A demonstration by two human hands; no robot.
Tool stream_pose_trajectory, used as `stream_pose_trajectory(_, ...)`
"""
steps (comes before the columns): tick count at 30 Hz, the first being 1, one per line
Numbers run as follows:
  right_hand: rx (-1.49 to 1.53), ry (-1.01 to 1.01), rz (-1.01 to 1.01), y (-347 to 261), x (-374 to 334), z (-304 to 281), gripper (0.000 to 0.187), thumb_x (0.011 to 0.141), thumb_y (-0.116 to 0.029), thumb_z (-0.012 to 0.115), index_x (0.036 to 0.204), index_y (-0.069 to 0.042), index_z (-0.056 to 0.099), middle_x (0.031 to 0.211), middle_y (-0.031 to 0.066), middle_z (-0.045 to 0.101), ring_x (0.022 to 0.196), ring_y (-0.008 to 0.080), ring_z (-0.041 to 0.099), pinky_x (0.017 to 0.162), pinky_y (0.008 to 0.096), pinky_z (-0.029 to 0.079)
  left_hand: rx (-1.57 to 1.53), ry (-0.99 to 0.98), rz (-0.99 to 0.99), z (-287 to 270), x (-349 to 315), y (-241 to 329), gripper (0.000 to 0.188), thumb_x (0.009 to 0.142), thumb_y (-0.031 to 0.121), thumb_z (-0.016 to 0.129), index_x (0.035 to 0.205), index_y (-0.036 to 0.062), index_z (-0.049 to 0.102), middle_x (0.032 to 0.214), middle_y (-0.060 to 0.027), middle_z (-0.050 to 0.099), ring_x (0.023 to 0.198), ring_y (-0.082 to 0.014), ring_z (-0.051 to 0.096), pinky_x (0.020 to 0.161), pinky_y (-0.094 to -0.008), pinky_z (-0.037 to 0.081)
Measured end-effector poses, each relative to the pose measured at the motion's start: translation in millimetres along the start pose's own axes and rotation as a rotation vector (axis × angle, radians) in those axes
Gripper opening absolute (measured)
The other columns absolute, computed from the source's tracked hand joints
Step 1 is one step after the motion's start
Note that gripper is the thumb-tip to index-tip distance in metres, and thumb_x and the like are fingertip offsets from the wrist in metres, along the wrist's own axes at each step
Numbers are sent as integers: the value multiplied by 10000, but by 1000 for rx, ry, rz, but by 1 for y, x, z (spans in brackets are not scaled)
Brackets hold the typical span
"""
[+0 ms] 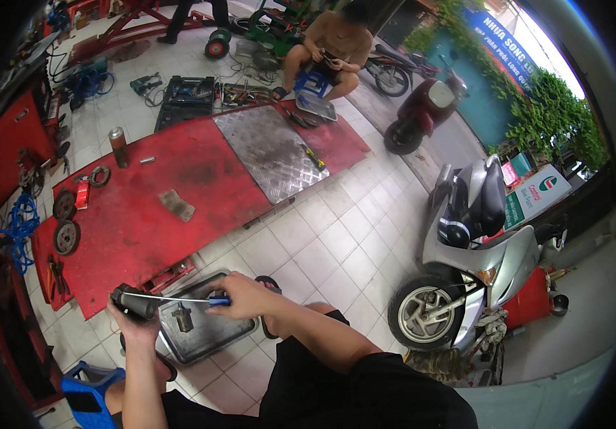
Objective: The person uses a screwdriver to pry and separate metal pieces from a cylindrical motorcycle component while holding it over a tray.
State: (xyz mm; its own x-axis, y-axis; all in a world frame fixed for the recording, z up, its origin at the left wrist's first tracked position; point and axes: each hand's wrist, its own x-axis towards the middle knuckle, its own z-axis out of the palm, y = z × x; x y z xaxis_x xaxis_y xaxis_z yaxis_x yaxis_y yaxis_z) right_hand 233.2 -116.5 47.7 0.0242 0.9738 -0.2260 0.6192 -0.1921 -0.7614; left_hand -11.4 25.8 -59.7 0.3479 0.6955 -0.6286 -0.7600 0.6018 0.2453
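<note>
My left hand (138,333) is closed around a black, roughly cylindrical part (136,306) and holds it up by the left side of a metal tray. A screwdriver (218,301) with a blue handle and a long thin shaft is gripped in my right hand (242,294). Its shaft points left, and the far end meets the upper part of the black piece; whether the tip sits in it, I cannot tell. Below the shaft, a small dark metal part (183,319) lies in the grey tray (215,349).
A low red lift platform (211,168) spans the middle, with a spray can (118,146), a rag (176,206) and two small wheels on it. Beside me are a blue stool (90,379) and a silver scooter (458,275). Another person (340,39) sits at the far end.
</note>
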Motion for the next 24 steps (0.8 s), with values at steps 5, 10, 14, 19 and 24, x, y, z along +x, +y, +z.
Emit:
stream_pose_trajectory(5, 17, -20, -51, 15, -8, -24, 379, 750, -294, 802, 1043, -61, 741, 899, 182, 725, 851, 360, 699, 786, 441, 539, -7, 70, -121, 6, -6, -13, 469, 915, 644, 528, 980, 198, 659, 923, -36, 696, 837, -230, 661, 718, -391, 532)
stream_pose_trajectory(10, -40, 34, -123, 36, 1, -21, 433, 764, -317, 806, 1113, -77, 717, 803, 170, 692, 779, 336, 681, 758, 429, 534, 33, 58, -97, 10, -9, -9, 472, 905, 653, 535, 1010, 208, 654, 961, -50, 690, 855, -256, 665, 747, -420, 563)
stream_pose_trajectory(14, -120, 95, -192, 36, -6, -30, 421, 753, -294, 794, 1111, -86, 717, 796, 165, 688, 776, 343, 675, 750, 429, 528, 65, 106, -63, 40, -41, -18, 465, 929, 642, 502, 989, 203, 642, 933, -50, 675, 858, -246, 657, 803, -420, 569)
stream_pose_trajectory(19, 68, 188, -264, 36, -5, -34, 411, 756, -280, 798, 1114, -92, 721, 860, 165, 711, 819, 343, 690, 756, 416, 533, 108, 96, -19, 46, -53, -6, 448, 918, 636, 530, 929, 207, 659, 831, -23, 675, 779, -223, 659, 742, -392, 578)
stream_pose_trajectory(24, 87, 346, -263, 37, -6, -29, 398, 769, -249, 799, 1122, -82, 721, 908, 157, 724, 818, 328, 693, 757, 398, 537, 244, 26, -14, 53, -41, 15, 426, 905, 624, 561, 912, 208, 654, 815, -27, 666, 756, -223, 649, 719, -379, 565)
